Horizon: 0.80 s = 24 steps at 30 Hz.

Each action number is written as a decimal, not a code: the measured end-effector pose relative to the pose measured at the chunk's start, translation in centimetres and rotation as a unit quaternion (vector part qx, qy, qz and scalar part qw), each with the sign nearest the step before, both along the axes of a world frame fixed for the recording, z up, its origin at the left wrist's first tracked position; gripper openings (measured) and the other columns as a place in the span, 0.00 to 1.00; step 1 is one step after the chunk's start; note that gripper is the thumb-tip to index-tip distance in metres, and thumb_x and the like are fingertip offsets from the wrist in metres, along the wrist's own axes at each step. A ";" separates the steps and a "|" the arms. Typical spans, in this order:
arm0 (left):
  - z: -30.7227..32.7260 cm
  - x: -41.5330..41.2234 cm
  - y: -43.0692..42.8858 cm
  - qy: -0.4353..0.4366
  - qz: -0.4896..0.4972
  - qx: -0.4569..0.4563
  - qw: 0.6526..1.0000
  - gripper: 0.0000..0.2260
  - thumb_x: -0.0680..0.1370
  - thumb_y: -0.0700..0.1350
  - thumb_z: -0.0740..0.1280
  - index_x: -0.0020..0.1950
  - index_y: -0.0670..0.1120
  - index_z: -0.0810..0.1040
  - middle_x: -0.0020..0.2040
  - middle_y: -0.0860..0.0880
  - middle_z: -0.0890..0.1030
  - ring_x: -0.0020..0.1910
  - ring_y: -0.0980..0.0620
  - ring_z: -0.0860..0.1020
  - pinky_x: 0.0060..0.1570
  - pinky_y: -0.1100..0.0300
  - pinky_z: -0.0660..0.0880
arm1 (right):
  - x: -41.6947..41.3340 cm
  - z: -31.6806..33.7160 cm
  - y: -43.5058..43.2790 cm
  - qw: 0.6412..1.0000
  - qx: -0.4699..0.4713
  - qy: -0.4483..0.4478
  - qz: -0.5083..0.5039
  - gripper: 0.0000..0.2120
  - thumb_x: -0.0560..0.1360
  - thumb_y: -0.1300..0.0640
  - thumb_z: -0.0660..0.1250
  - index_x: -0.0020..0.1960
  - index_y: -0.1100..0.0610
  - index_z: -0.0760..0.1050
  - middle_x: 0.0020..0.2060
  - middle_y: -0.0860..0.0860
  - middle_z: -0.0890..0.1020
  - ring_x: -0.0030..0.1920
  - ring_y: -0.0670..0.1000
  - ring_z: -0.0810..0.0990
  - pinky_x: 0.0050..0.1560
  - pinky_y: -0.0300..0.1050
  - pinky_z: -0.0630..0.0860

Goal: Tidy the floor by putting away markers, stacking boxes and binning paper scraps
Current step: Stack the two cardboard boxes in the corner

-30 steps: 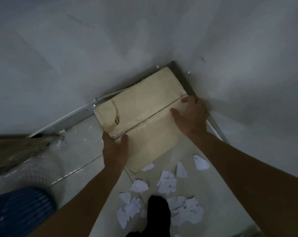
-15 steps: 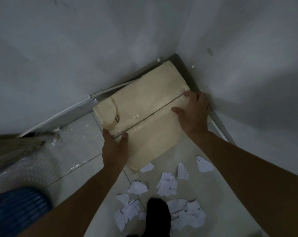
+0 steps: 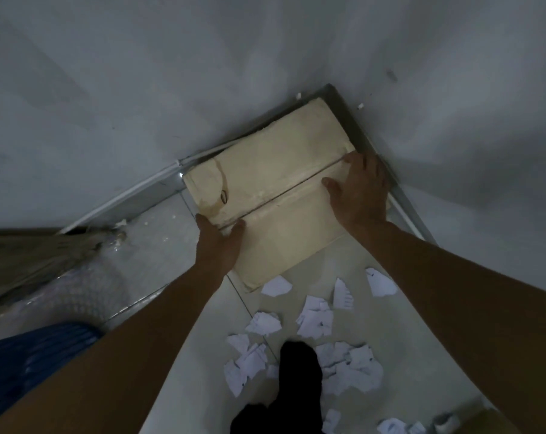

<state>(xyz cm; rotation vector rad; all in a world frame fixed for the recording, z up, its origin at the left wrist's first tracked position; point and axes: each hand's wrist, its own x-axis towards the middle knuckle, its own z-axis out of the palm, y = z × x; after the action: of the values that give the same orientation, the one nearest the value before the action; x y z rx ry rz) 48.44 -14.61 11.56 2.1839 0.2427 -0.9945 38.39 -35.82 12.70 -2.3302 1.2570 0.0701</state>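
The cardboard box [image 3: 275,170] sits pushed into the corner where the two walls [image 3: 140,89] meet, its closed top flaps facing up with the seam between them running across. Whether another box lies under it cannot be told from this angle. The left hand [image 3: 217,242] grips the near left edge at the seam, thumb on top and fingers round the side. The right hand [image 3: 359,192] lies flat and spread on the top at the right edge, pressing rather than clasping. So the box part of the job looks nearly settled, with only the letting go left. The paper part looks untouched: white paper scraps [image 3: 315,317], torn and crumpled, lie scattered over the tiled floor [image 3: 390,339] just in front of the box and around a dark foot [image 3: 300,364]. More lie toward the lower right. No markers show anywhere, so their state cannot be judged. At the lower left is a blue ribbed thing [image 3: 30,349], possibly the bin, beside some bubble wrap [image 3: 77,292].
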 end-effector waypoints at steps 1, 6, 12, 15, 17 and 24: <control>0.6 0.1 0.0 0.002 0.016 0.001 1.000 0.39 0.78 0.54 0.68 0.80 0.47 0.48 0.78 0.44 0.61 0.73 0.42 0.66 0.70 0.50 0.67 | -0.1 0.5 0.3 1.000 -0.001 0.006 0.000 0.27 0.79 0.48 0.66 0.73 0.57 0.64 0.73 0.59 0.66 0.74 0.60 0.62 0.73 0.59 0.61; 5.6 -1.0 1.4 -0.071 -0.017 0.022 0.997 0.19 0.80 0.51 0.65 0.69 0.46 0.71 0.66 0.45 0.75 0.64 0.45 0.75 0.57 0.59 0.70 | -1.3 4.7 3.0 0.997 -0.001 -0.078 -0.012 0.12 0.78 0.57 0.68 0.60 0.58 0.76 0.61 0.58 0.75 0.64 0.59 0.73 0.65 0.59 0.69; 14.8 -2.6 4.0 -0.084 -0.144 -0.080 0.983 0.05 0.79 0.46 0.66 0.49 0.50 0.82 0.44 0.55 0.82 0.44 0.58 0.79 0.47 0.66 0.74 | -3.4 11.8 10.1 0.987 0.081 -0.133 -0.035 0.05 0.78 0.60 0.66 0.51 0.58 0.79 0.49 0.55 0.82 0.53 0.57 0.78 0.58 0.59 0.73; 19.4 -4.6 5.3 -0.088 -0.157 -0.123 0.976 0.06 0.79 0.44 0.66 0.50 0.48 0.83 0.45 0.54 0.83 0.44 0.60 0.80 0.45 0.70 0.74 | -5.5 16.0 14.0 0.970 0.118 -0.194 -0.085 0.04 0.78 0.61 0.66 0.49 0.58 0.80 0.46 0.52 0.83 0.50 0.54 0.79 0.57 0.57 0.75; 22.1 -6.6 6.3 -0.093 -0.185 -0.152 0.966 0.07 0.79 0.42 0.66 0.52 0.46 0.83 0.48 0.53 0.84 0.46 0.59 0.80 0.46 0.73 0.74 | -7.4 18.6 16.4 0.960 0.121 -0.221 -0.119 0.04 0.78 0.60 0.66 0.49 0.57 0.80 0.45 0.48 0.82 0.50 0.52 0.79 0.57 0.55 0.76; 25.6 -13.6 6.8 -0.110 -0.291 -0.190 0.931 0.06 0.80 0.43 0.66 0.51 0.48 0.82 0.46 0.56 0.83 0.44 0.66 0.78 0.46 0.76 0.72 | -14.7 22.3 21.3 0.939 0.114 -0.251 -0.206 0.06 0.79 0.59 0.65 0.52 0.58 0.81 0.49 0.51 0.84 0.53 0.53 0.80 0.60 0.55 0.74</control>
<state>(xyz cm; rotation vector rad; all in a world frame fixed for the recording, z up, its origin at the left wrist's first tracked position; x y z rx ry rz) 34.81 -7.80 37.13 2.0048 -0.6879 -0.9845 23.74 -14.52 34.97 -1.6951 1.3457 -0.4655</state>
